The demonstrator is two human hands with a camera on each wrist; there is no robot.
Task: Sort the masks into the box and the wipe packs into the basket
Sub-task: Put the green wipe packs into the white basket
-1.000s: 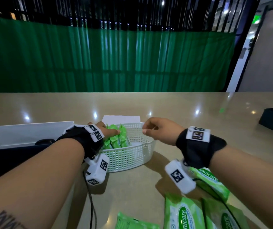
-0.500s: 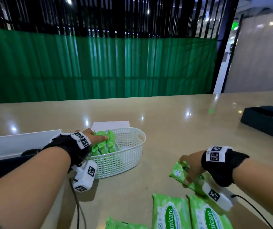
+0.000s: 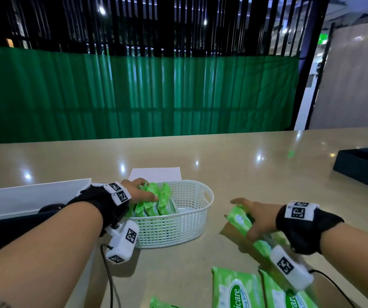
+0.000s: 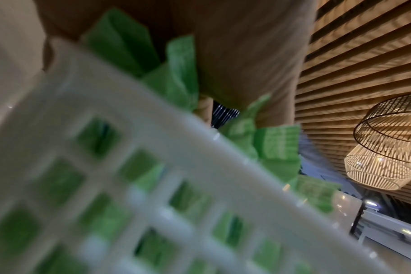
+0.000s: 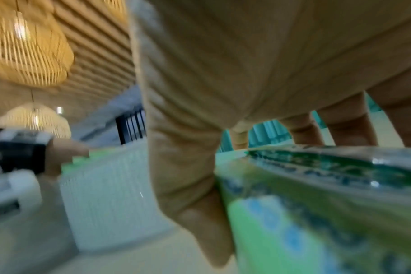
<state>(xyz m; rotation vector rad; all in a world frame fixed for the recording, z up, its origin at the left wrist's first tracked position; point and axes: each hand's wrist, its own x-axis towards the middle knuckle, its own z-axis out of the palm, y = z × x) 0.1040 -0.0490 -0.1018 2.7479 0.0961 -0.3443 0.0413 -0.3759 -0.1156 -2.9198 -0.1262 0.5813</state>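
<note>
A white mesh basket (image 3: pixel 192 218) stands mid-table with three green wipe packs (image 3: pixel 156 201) upright in its left half. My left hand (image 3: pixel 138 192) rests on their tops, fingers spread and fairly straight, holding them against the left wall; in the left wrist view the basket rim (image 4: pixel 153 129) and the packs (image 4: pixel 178 74) sit just under the palm. Right of the basket, my right hand (image 3: pixel 256 216) grips another green wipe pack (image 3: pixel 237 217) lifted off the table, thumb under it and fingers over it (image 5: pixel 317 194). A white box (image 3: pixel 22 196) at the left holds a dark mask (image 3: pixel 51 207).
Three more wipe packs lie flat near the front edge (image 3: pixel 236 287), (image 3: pixel 289 298), (image 3: pixel 163 304). A white sheet (image 3: pixel 156 173) lies behind the basket. A dark open box (image 3: pixel 363 170) sits at the far right. Bare tabletop lies between basket and dark box.
My right hand dropped from above the basket to the table on the right, took hold of a wipe pack and has raised it toward the basket. The left hand stayed on the packs.
</note>
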